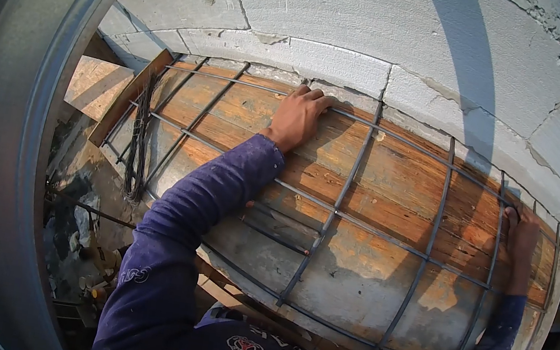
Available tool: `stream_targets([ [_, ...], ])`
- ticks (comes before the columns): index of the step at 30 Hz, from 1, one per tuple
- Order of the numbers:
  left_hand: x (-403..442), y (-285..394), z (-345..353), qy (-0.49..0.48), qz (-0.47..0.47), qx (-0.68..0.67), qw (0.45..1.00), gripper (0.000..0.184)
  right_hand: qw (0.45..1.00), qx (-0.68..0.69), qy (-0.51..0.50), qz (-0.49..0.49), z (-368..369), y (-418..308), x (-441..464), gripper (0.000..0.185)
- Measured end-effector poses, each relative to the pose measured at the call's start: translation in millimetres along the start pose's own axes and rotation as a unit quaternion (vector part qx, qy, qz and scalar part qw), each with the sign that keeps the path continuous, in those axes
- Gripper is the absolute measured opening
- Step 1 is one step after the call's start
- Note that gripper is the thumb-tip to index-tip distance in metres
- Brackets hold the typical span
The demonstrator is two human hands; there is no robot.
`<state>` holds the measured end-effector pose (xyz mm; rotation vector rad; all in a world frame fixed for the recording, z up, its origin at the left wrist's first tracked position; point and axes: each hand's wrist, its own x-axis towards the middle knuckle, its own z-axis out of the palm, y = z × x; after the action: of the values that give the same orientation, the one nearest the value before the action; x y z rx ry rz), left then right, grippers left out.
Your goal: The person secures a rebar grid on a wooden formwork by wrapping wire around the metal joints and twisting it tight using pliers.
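A grid of steel rebar (352, 176) lies over a worn wooden formwork panel (404, 170) along the foot of a block wall. My left hand (295, 119) is closed over the long bar nearest the wall, left of the middle, its fingertips hidden on the far side. Farther right, my right hand (523, 237) is closed at the same long bar, near its crossing with a short bar, thumb and fingers around the steel. A bundle of thin dark tie wire (139, 136) hangs across the grid's left end.
The white block wall (319, 7) rises directly behind the panel. A metal post (28, 65) stands close on the left. Loose rebar pieces (278, 236) lie on the panel's near side. Below left, cluttered ground (82, 218) shows at a lower level.
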<state>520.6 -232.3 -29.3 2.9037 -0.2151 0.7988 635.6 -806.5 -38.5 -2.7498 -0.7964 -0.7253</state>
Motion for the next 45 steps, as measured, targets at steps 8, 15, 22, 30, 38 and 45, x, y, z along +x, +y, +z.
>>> stream_targets([
  [8, 0, -1, 0, 0.012, 0.010, -0.001, 1.000, 0.027, 0.993, -0.021, -0.093, 0.063, -15, -15, 3, 0.031],
  [15, -1, -1, 0, 0.018, 0.010, -0.013, 1.000, 0.029, 0.996, -0.014, -0.080, 0.027, -11, -9, 3, 0.029],
  [22, -4, -1, -4, -0.010, -0.003, 0.003, 1.000, 0.027, 0.999, -0.029, -0.013, 0.004, -9, -24, 5, 0.013],
  [30, 1, -1, -6, -0.014, 0.022, -0.005, 1.000, 0.026, 0.992, 0.048, -0.049, 0.106, -24, -28, 3, 0.030],
  [38, 43, 80, -78, 0.024, 0.110, -0.121, 0.986, 0.034, 0.989, 0.092, -0.102, 0.064, -113, -85, 26, 0.025],
  [45, 18, 220, -114, -0.127, 0.272, -0.295, 0.907, 0.016, 0.985, 0.107, -0.013, -0.138, -145, -212, -19, 0.016],
])
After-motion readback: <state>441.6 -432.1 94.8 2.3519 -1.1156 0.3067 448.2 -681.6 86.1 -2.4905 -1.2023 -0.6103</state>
